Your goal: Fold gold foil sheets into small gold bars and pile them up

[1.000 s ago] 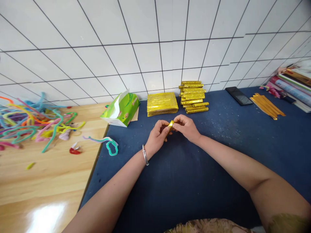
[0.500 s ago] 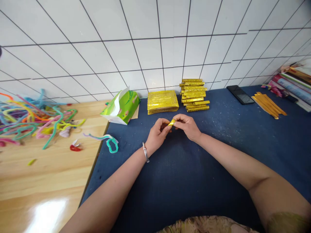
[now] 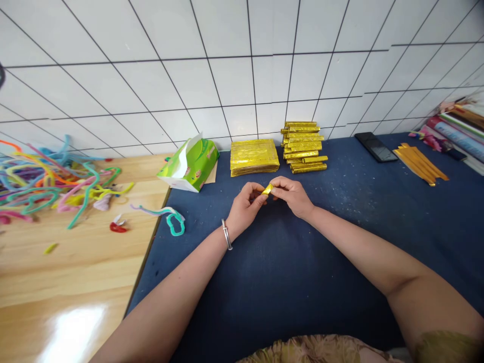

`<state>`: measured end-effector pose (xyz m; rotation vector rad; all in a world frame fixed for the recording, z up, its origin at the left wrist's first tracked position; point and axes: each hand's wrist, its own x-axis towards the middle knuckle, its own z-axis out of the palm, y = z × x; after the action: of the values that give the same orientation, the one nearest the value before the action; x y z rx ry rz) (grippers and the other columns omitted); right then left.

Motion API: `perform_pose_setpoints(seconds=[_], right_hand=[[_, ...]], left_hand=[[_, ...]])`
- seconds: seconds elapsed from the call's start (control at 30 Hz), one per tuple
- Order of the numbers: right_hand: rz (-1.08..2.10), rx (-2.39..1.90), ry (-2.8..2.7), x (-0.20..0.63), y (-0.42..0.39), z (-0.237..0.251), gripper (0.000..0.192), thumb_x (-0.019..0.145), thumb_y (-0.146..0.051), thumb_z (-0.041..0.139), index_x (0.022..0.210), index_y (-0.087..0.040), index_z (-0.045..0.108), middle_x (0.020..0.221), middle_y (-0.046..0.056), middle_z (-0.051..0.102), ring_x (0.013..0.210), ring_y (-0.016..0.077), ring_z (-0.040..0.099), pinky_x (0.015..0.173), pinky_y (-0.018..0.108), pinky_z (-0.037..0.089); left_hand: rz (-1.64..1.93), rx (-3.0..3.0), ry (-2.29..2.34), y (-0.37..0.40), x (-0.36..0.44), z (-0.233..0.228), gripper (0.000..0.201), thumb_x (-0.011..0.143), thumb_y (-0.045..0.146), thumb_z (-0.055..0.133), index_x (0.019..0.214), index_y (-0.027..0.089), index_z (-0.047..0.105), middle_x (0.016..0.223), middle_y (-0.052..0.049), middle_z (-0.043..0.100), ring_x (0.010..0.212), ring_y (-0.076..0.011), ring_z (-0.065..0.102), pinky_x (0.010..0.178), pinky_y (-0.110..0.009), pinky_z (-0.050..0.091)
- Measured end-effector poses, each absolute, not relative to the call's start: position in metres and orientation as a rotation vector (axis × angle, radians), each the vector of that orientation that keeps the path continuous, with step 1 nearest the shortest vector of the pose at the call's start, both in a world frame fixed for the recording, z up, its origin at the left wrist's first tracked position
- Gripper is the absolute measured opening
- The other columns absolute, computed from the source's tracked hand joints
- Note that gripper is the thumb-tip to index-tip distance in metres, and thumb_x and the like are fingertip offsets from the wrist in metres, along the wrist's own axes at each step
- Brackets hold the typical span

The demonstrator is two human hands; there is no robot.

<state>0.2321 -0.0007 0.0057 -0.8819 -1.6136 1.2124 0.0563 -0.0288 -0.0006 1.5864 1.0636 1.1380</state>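
Your left hand (image 3: 245,207) and right hand (image 3: 293,195) meet over the blue mat (image 3: 340,242), both pinched shut on one small gold foil piece (image 3: 267,189). It is held clear of the mat between thumb and fingertips of each hand, tilted, with only a short gleaming end showing — the rest is hidden by your fingers. A metal bangle (image 3: 226,235) sits on your left wrist.

Progress, judged from how things lie: behind your hands, near the tiled wall, a flat stack of gold foil sheets (image 3: 254,157) stands beside a taller pile of folded gold bars (image 3: 303,147). I take the bars as finished pieces and the sheets as stock to be worked, so the job appears partly done, with a good share of sheets left. The piece in hand looks narrow and compact — likely late in its folding, though I cannot tell how many folds remain.

Also noted: loose gold strips (image 3: 420,162) and a dark phone (image 3: 375,146) to the right, a green tissue pack (image 3: 191,164) to the left, and coloured pipe cleaners (image 3: 49,181) on the wooden table (image 3: 68,282).
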Motion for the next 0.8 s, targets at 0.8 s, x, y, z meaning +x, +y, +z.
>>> perform_pose_setpoints(seconds=[0.8], right_hand=[[1.238, -0.896, -1.540, 0.2333, 0.0068, -0.0012, 0.019, 0.079, -0.034, 0.063, 0.091, -0.021, 0.062, 0.086, 0.000, 0.061, 0.074, 0.0122, 0.055, 0.062, 0.026, 0.050]], left_hand=[[1.086, 1.483, 1.059, -0.0245, 0.0486, 0.0042, 0.026, 0.085, 0.038, 0.058, 0.098, 0.018, 0.050, 0.073, 0.002, 0.058, 0.055, -0.0056, 0.052, 0.047, -0.016, 0.039]])
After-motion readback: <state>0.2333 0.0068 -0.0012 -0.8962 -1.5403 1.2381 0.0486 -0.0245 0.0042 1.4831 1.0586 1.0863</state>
